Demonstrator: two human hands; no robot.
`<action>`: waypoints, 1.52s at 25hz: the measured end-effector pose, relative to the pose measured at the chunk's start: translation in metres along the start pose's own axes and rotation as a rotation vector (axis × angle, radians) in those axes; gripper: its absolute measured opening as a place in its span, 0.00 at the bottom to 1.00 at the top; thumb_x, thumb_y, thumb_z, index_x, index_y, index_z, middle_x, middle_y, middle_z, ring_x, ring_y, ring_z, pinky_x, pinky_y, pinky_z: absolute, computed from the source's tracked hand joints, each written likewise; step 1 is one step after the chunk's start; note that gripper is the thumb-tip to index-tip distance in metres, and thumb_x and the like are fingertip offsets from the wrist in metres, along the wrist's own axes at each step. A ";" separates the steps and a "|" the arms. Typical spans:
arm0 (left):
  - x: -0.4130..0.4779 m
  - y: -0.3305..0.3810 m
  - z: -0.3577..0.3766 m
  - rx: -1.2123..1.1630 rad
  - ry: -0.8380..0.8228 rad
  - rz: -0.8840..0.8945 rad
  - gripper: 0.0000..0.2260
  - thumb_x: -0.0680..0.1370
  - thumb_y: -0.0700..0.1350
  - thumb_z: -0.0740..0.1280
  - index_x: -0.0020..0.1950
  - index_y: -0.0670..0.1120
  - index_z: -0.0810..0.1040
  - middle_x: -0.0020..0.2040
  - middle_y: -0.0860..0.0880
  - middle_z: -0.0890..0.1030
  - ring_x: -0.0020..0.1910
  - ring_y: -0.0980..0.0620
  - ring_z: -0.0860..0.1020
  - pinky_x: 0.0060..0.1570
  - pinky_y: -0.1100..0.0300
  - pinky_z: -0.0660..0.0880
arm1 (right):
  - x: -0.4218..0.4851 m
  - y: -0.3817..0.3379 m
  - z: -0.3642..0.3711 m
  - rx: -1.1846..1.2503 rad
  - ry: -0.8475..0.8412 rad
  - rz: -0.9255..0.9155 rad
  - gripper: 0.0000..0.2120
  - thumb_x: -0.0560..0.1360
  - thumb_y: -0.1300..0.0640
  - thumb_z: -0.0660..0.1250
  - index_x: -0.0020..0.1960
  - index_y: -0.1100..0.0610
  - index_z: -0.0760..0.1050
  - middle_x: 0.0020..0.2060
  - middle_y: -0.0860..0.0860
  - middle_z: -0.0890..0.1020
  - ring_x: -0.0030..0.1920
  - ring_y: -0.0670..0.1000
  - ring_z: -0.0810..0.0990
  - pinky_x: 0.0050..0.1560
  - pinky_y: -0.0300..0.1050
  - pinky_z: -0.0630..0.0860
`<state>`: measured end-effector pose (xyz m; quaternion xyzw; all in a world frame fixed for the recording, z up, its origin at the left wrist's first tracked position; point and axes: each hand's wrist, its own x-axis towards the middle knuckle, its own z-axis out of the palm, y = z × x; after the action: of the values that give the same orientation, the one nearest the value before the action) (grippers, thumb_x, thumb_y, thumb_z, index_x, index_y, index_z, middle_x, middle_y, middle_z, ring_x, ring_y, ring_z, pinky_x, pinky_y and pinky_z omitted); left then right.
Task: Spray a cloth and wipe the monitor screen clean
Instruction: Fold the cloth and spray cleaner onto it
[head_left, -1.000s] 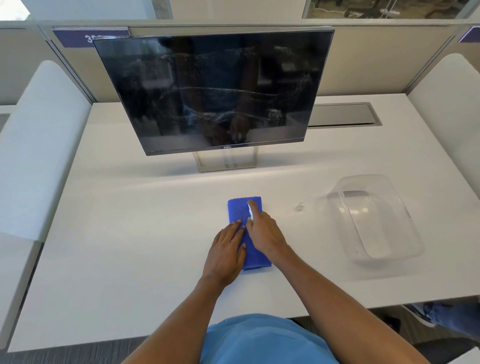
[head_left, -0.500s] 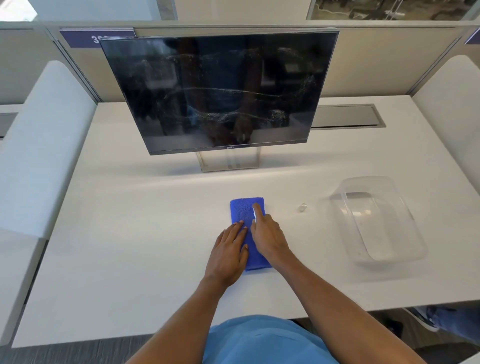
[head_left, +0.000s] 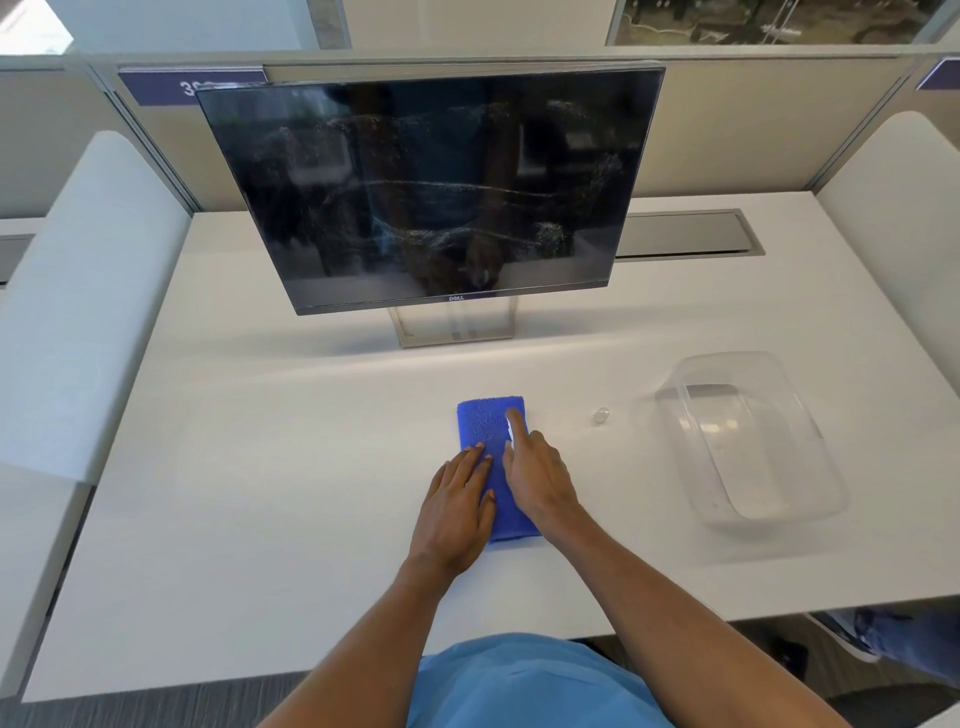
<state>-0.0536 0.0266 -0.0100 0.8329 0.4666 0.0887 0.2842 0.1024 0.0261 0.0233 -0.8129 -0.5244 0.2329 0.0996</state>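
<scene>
A folded blue cloth (head_left: 485, 423) lies flat on the white desk (head_left: 291, 467) in front of the monitor. My left hand (head_left: 457, 506) rests flat on the cloth's left half, fingers stretched out. My right hand (head_left: 537, 480) is over the cloth's right edge and holds a small white spray bottle (head_left: 510, 431), mostly hidden under the palm, with the index finger lying along its top. The dark monitor screen (head_left: 431, 187) stands behind, smeared with streaks and specks. A small clear cap (head_left: 601, 415) lies to the right of the cloth.
A clear plastic tub (head_left: 748, 436) stands at the right of the desk. The monitor's stand (head_left: 454, 325) sits behind the cloth. A grey cable hatch (head_left: 685, 234) lies at the back right. White padded dividers (head_left: 78, 291) flank both sides.
Both hands stay on the cloth in nearly the same pose. Only the view has shifted slightly.
</scene>
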 end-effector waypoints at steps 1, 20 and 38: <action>0.000 0.000 0.000 0.001 0.001 -0.001 0.25 0.87 0.50 0.56 0.84 0.47 0.64 0.86 0.50 0.63 0.85 0.51 0.61 0.83 0.58 0.51 | 0.000 0.000 0.000 0.016 0.001 -0.010 0.25 0.88 0.51 0.54 0.84 0.48 0.54 0.55 0.57 0.81 0.51 0.56 0.83 0.49 0.49 0.79; 0.001 0.006 0.002 -0.101 -0.012 -0.058 0.25 0.87 0.46 0.57 0.85 0.46 0.62 0.86 0.51 0.60 0.86 0.54 0.57 0.81 0.57 0.63 | -0.035 0.011 -0.008 0.416 -0.130 0.088 0.19 0.86 0.46 0.56 0.76 0.37 0.58 0.51 0.53 0.82 0.36 0.54 0.81 0.20 0.41 0.71; 0.000 0.011 0.006 -0.101 0.012 -0.098 0.25 0.86 0.45 0.58 0.84 0.45 0.64 0.86 0.51 0.60 0.85 0.53 0.58 0.82 0.56 0.62 | -0.065 0.035 -0.001 0.343 -0.045 -0.026 0.11 0.87 0.51 0.58 0.68 0.46 0.62 0.42 0.52 0.82 0.39 0.53 0.80 0.41 0.53 0.78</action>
<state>-0.0431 0.0193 -0.0086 0.7931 0.5033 0.1033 0.3271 0.1086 -0.0470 0.0279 -0.7719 -0.4895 0.3356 0.2281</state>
